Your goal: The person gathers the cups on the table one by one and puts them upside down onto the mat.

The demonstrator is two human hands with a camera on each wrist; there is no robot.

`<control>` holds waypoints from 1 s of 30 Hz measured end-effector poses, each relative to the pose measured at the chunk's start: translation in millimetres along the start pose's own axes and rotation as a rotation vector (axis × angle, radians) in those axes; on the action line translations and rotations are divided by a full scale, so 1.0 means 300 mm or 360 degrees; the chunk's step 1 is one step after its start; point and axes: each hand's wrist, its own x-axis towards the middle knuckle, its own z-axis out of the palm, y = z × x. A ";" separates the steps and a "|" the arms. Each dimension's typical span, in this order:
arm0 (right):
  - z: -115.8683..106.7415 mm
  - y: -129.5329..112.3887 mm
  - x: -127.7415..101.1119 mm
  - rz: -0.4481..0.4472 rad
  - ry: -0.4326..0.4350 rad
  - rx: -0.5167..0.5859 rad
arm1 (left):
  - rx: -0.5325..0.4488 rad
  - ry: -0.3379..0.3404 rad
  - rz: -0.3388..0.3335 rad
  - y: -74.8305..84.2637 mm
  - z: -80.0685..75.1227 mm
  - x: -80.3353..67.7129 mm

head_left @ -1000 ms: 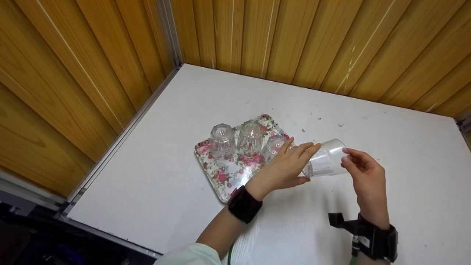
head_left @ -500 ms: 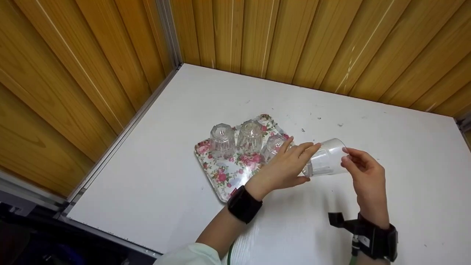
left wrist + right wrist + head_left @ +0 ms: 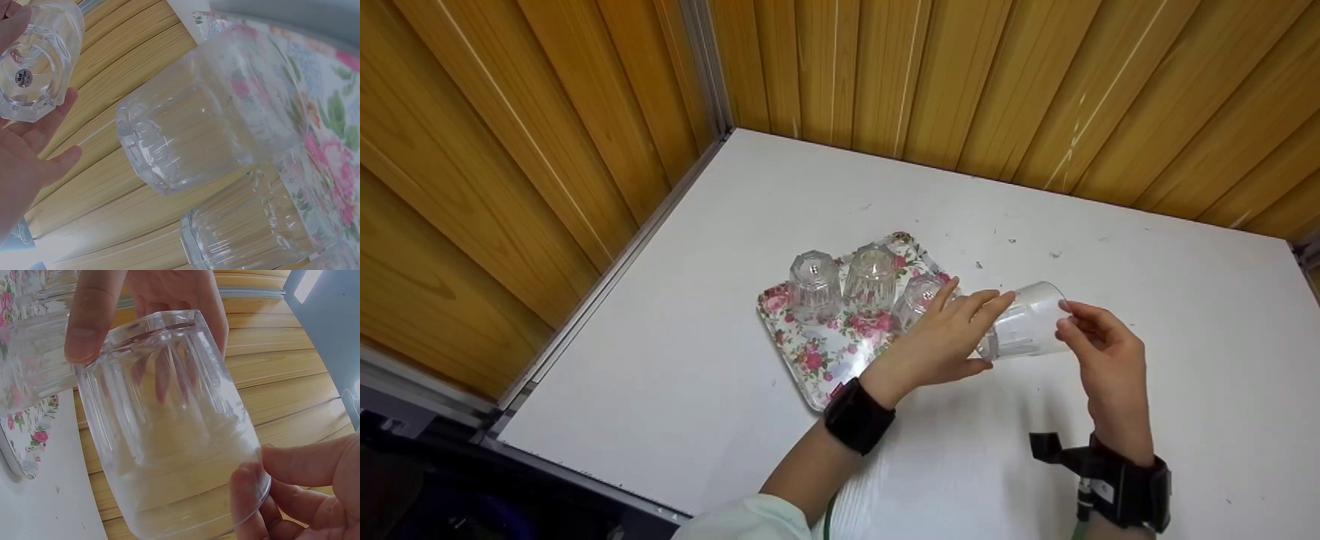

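A clear drinking glass [image 3: 1031, 322] is held tilted on its side above the table, its mouth towards the right. My right hand [image 3: 1110, 360] pinches the rim between thumb and fingers. Around the base end is my left hand [image 3: 941, 337], fingers extended; in the right wrist view its thumb [image 3: 87, 340] touches the base edge and its other fingers are behind the glass. A round sticker [image 3: 23, 77] shows on the base in the left wrist view. Left of the hands, a floral tray [image 3: 810, 367] carries three upside-down glasses, one [image 3: 916, 300] partly hidden by my left hand.
The other two glasses stand near the tray's back-left edge, one at the left [image 3: 814, 289] and one beside it [image 3: 871, 281]. The white table [image 3: 690, 360] meets wood-patterned panels [image 3: 945, 82] at the back and left. Small marks dot its surface.
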 end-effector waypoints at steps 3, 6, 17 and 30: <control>0.000 -0.001 0.000 0.0002 -0.0007 0.0018 | 0.0000 -0.0017 -0.0008 0.000 -0.003 0.001; 0.000 -0.001 -0.001 -0.0003 -0.0009 0.0009 | 0.0001 -0.0025 -0.0008 0.000 -0.004 0.001; -0.010 -0.006 -0.008 -0.0035 -0.0067 0.0064 | -0.0050 0.0015 0.0017 -0.004 -0.005 -0.006; -0.006 -0.001 -0.005 -0.0012 -0.0036 0.0006 | -0.0023 0.0016 0.0018 -0.003 -0.008 -0.004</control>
